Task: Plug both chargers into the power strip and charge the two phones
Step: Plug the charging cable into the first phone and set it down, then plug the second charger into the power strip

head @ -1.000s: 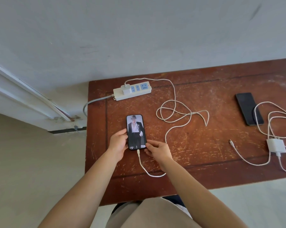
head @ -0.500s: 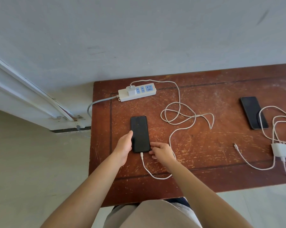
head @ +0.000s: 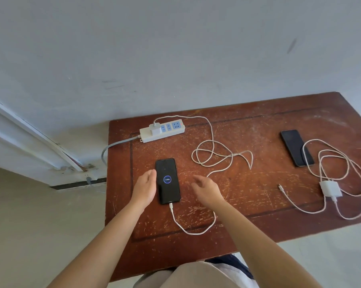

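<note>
- Scratched wooden table [head: 248, 183] against a grey wall [head: 175, 48].
- Near phone [head: 167, 180] cabled, lit with a charging ring; first charger [head: 155, 128] seated in power strip [head: 162, 131].
- Left hand [head: 144, 189] flat beside that phone, right hand [head: 206, 189] just off it, both loose-fingered, holding nothing.
- First half likely done.
- Next: second charger [head: 330, 189] to the strip, loose plug [head: 280, 186] into far phone [head: 296, 147].

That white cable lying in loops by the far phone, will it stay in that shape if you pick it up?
Probably not. The loose cable lies in soft loops, so it looks floppy and would likely droop and unravel. It drapes over the second phone, so it may drag on that. The white charger block at one end would probably dangle.
</note>
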### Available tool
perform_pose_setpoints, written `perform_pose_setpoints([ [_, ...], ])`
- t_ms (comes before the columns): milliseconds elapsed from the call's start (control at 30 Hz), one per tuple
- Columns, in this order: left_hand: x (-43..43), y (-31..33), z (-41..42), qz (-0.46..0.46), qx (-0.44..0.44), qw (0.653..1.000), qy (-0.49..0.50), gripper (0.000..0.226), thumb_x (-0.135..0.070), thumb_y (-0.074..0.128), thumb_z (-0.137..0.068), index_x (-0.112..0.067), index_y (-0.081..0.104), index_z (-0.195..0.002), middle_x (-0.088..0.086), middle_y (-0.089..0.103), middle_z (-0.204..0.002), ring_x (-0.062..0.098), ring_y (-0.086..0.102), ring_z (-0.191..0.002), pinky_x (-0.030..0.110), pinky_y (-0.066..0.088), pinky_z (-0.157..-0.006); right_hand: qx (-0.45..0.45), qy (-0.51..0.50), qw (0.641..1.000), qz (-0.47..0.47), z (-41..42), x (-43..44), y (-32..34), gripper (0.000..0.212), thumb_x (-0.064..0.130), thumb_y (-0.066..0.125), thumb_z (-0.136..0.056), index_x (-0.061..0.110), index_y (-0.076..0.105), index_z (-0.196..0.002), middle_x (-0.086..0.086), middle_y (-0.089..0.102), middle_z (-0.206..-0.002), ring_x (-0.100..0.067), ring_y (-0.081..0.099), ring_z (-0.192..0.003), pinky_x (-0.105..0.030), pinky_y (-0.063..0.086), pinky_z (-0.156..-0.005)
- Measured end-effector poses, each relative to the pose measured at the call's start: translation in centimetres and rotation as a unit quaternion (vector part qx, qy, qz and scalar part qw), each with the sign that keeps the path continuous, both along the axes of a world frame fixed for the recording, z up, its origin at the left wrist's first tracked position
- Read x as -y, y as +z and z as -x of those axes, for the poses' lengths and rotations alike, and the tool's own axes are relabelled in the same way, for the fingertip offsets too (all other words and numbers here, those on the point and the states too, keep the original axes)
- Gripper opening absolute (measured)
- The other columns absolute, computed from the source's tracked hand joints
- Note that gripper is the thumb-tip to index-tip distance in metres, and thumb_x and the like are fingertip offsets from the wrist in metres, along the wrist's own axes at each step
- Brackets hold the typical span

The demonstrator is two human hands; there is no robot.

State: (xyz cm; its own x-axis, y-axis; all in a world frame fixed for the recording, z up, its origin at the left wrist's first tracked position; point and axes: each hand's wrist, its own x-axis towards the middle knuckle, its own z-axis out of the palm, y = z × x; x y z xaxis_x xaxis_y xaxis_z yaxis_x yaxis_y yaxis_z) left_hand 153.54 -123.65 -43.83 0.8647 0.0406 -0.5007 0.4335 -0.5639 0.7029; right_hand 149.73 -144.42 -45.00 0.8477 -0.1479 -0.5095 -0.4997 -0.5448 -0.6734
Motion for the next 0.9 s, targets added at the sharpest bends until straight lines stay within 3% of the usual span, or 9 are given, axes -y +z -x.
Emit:
perform_pose_setpoints([
  [100, 0.6, 0.8, -1.7, -0.107, 0.113, 0.981, -0.119, 0.056, -0.043, 0.028, -0.107, -0.011, 0.041, -0.150, 0.010, 0.043, -0.157, 0.027, 0.036, -0.146, 0.046, 0.029, -0.119, 0.066, 0.008, 0.992, 0.111, -0.1, 3.3, 2.0, 0.048, 0.035, 0.050, -0.103, 0.020, 0.048, -0.148, -0.008, 0.047, -0.151, -0.026, 0.052, -0.131, -0.040, 0.044, -0.106],
  [333, 8.5, 4.7, -2.2, -0.213, 0.222, 0.922, -0.236, 0.060, -0.049, 0.026, -0.105, -0.015, 0.033, -0.154, 0.011, 0.029, -0.164, 0.030, 0.024, -0.152, 0.051, 0.024, -0.121, 0.147, -0.033, 0.947, 0.284, 3.1, 13.4, 6.1, 0.052, 0.042, 0.044, -0.104, 0.023, 0.038, -0.152, -0.014, 0.026, -0.165, -0.034, 0.025, -0.150, -0.052, 0.030, -0.116],
  [467, 15.7, 6.5, 0.2, -0.209, 0.260, 0.906, -0.259, 0.063, -0.054, 0.025, -0.103, -0.019, 0.033, -0.154, 0.011, 0.024, -0.166, 0.032, 0.022, -0.152, 0.052, 0.024, -0.120, 0.165, -0.087, 0.940, 0.287, 7.0, 19.7, 7.1, 0.056, 0.039, 0.046, -0.103, 0.021, 0.032, -0.154, -0.016, 0.021, -0.166, -0.034, 0.019, -0.152, -0.053, 0.020, -0.120],
  [633, 25.8, 6.4, 5.3, -0.197, 0.250, 0.900, -0.298, 0.062, -0.051, 0.027, -0.104, -0.016, 0.032, -0.155, 0.013, 0.023, -0.166, 0.030, 0.020, -0.153, 0.053, 0.022, -0.122, 0.128, -0.137, 0.951, 0.248, 13.8, 28.5, 6.1, 0.065, 0.035, 0.054, -0.098, 0.018, 0.028, -0.155, -0.017, 0.021, -0.165, -0.037, 0.023, -0.150, -0.054, 0.027, -0.117],
  [900, 37.5, 3.9, 11.3, -0.259, 0.193, 0.852, -0.413, 0.065, -0.053, 0.026, -0.104, -0.018, 0.022, -0.158, 0.015, 0.011, -0.168, 0.031, 0.011, -0.155, 0.054, 0.019, -0.122, 0.040, -0.198, 0.958, 0.203, 20.8, 40.2, 2.7, 0.069, 0.029, 0.059, -0.095, 0.013, 0.029, -0.155, -0.018, 0.032, -0.159, -0.040, 0.032, -0.144, -0.053, 0.033, -0.116],
])
